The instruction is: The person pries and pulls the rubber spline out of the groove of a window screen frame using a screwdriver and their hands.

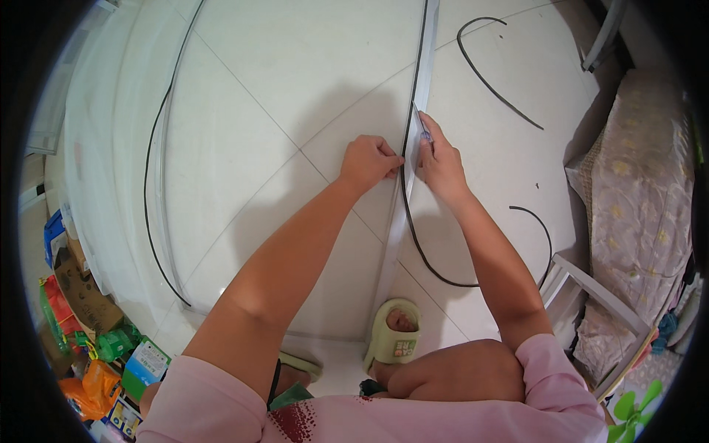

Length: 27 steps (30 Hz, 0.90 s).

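A long pale metal bar point(425, 66), one side of a large flat frame, runs away from me over the tiled floor. A thin black rubber strip point(450, 282) lies along the bar's far part, then curves loose to the right and passes under my right forearm. My left hand point(367, 164) is closed, pinching the strip at the bar's left edge. Just across the bar, my right hand point(443, 164) grips a slim screwdriver-like tool point(424, 133), its thin shaft slanting up to the strip. The tool's exact kind is unclear, as the fingers partly cover it.
Another black strip point(147, 170) follows the frame's left side. A loose strip piece point(484, 77) curls at the far right. A patterned fabric-covered bundle point(639, 177) and white metal legs point(602, 292) stand at right. Bags and boxes point(96, 376) crowd the lower left.
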Tool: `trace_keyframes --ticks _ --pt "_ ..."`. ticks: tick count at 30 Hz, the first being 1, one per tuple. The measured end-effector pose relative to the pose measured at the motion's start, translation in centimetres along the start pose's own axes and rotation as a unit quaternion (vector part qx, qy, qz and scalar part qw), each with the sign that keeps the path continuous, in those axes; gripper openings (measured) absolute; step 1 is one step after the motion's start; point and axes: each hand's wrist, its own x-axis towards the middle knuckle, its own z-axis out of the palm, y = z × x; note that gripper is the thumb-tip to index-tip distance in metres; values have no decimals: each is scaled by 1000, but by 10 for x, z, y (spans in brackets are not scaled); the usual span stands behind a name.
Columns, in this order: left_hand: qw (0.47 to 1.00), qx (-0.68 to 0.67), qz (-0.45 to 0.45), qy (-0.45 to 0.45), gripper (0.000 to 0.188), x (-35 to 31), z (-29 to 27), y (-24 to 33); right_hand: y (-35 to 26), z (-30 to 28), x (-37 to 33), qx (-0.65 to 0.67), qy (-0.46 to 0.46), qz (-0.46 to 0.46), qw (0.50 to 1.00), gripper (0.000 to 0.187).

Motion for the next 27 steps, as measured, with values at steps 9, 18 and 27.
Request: trace_keyframes --ticks 9,18,27 --pt "1000 13 27 7 18 0 2 -5 -10 10 -14 -149 -16 -4 989 50" --pt "997 42 68 16 10 0 1 -12 7 29 -61 -133 -16 -15 991 53" --pt "1000 -7 3 -6 14 -5 -4 -7 15 27 -57 64 155 2 986 21"
